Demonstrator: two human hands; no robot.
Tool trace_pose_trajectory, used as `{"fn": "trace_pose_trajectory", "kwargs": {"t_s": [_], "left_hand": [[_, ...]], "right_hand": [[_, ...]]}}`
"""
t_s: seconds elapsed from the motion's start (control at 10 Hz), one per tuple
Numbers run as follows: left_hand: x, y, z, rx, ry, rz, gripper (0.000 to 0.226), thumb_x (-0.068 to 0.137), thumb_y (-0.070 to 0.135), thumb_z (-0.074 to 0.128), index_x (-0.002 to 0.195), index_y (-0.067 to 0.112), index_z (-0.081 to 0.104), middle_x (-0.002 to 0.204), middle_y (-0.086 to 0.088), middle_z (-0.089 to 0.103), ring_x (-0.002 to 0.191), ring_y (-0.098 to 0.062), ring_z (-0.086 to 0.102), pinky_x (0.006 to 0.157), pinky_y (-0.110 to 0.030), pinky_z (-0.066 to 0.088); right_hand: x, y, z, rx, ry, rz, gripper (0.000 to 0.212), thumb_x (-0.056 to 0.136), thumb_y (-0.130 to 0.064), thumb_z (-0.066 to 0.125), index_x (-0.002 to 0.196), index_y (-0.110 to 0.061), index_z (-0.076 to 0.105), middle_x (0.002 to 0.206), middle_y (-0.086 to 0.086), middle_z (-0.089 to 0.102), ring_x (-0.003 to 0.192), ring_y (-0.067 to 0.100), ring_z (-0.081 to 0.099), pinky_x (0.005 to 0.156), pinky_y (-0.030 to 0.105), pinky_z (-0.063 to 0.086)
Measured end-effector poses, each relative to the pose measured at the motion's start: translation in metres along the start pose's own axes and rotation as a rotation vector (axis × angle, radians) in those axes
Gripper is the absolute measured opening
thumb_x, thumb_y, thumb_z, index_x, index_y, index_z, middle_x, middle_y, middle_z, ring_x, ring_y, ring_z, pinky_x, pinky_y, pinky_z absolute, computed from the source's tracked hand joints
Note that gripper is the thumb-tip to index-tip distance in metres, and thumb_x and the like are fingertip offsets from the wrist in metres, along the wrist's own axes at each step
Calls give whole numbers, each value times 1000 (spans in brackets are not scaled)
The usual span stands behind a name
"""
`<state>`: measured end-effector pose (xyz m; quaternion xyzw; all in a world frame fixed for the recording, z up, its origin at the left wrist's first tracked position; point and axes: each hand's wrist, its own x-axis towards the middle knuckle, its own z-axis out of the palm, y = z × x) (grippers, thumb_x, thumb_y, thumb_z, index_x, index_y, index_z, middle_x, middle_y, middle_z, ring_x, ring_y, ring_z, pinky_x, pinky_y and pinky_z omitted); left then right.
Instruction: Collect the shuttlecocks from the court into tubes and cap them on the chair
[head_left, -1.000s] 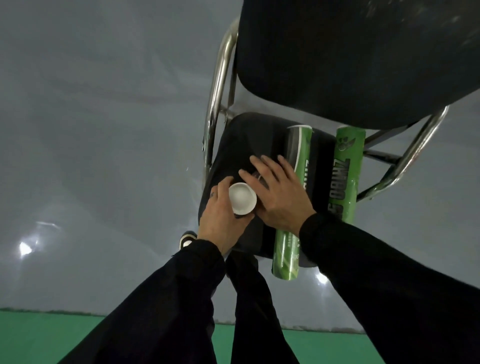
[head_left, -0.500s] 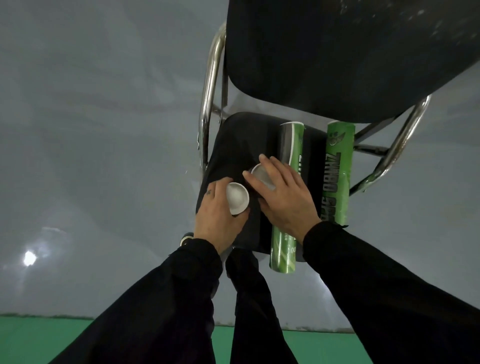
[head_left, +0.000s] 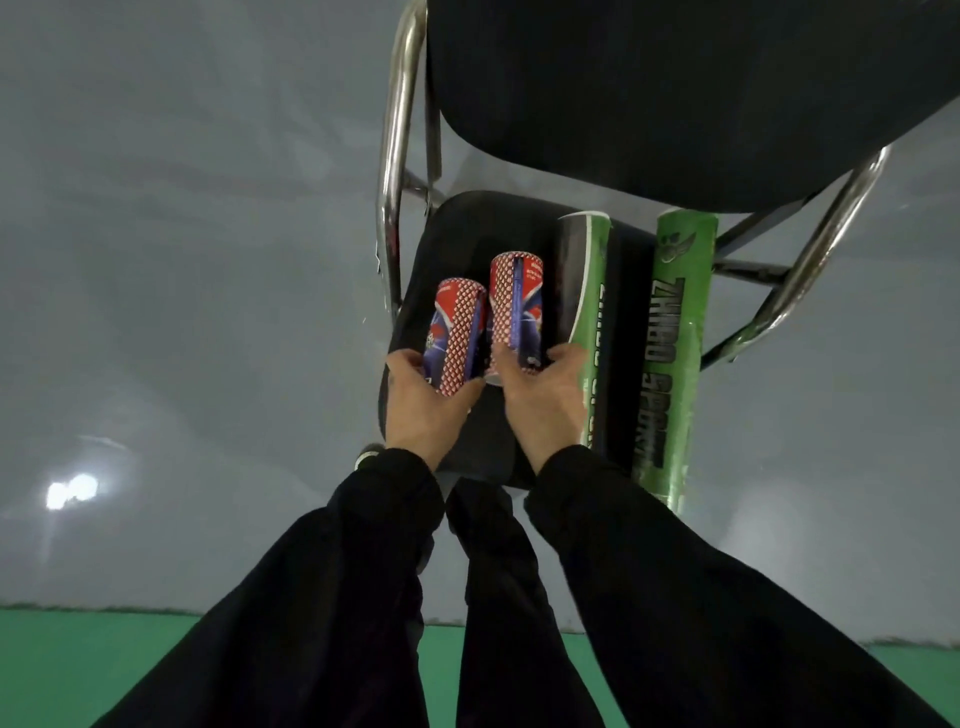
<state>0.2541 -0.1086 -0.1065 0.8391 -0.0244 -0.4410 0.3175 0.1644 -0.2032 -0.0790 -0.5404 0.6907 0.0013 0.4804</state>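
Observation:
Two red-and-blue patterned shuttlecock tubes lie side by side on the black chair seat (head_left: 462, 234). My left hand (head_left: 423, 405) grips the near end of the left tube (head_left: 454, 332). My right hand (head_left: 543, 400) grips the near end of the right tube (head_left: 514, 306). Both near ends are hidden by my fingers. Two long green tubes rest lengthwise on the seat to the right: the inner one (head_left: 587, 291) beside my right hand, the outer one (head_left: 672, 353) printed with black letters.
The chair's black backrest (head_left: 675, 88) hangs over the far part of the seat, between chrome frame tubes (head_left: 395, 171). Grey floor surrounds the chair, with a green court strip (head_left: 104, 670) near my feet. My dark trouser legs stand below the seat.
Earlier each hand showed a white round tube end facing up. Now both red-and-blue tubes lie flat on the seat, pointing away, and my hands hold their near ends.

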Motion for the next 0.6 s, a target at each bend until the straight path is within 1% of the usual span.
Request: {"fn": "trace_pose_trajectory", "kwargs": {"t_s": [0.1,0.2,0.3,0.4,0.5,0.6], "left_hand": [[5,-8,4,46,-37,5,85,80,41,87,143,21,34,140,-4,55,123,-22,61,102,-43,56],[8,-11,4,-4,-127,45,96,83,36,85,157,24,25,150,0,51,133,-17,54,111,-42,47],[11,-15,6,63,-184,95,102,84,38,84,160,30,17,158,0,40,143,-20,45,118,-50,39],[14,-15,7,109,-215,91,111,81,42,85,162,37,8,163,-1,34,147,-24,40,120,-59,35],[2,-14,4,128,-179,108,102,85,40,81,162,31,14,158,-3,37,143,-23,45,118,-54,39],[-10,3,-1,142,10,159,76,92,38,74,155,22,34,151,-5,44,132,-18,53,112,-41,47]], "right_hand": [[2,3,11,-125,-57,31,51,92,-50,70,117,-19,38,98,-1,59,91,28,66,77,34,48],[5,9,13,-223,-67,29,42,95,-40,67,119,-19,39,105,6,65,98,34,68,76,34,46],[-4,15,11,-208,-57,-3,44,94,-34,67,126,-20,41,123,8,59,104,32,64,78,33,44],[-12,16,7,-144,-19,-44,49,92,-31,68,133,-21,43,133,7,48,104,29,63,82,35,48],[-28,19,2,-129,-12,-64,46,94,-32,67,134,-21,46,131,4,50,101,24,61,83,34,47],[-28,15,-1,-87,-25,-60,37,95,-34,64,128,-22,53,125,1,58,98,18,60,86,36,50]]}}
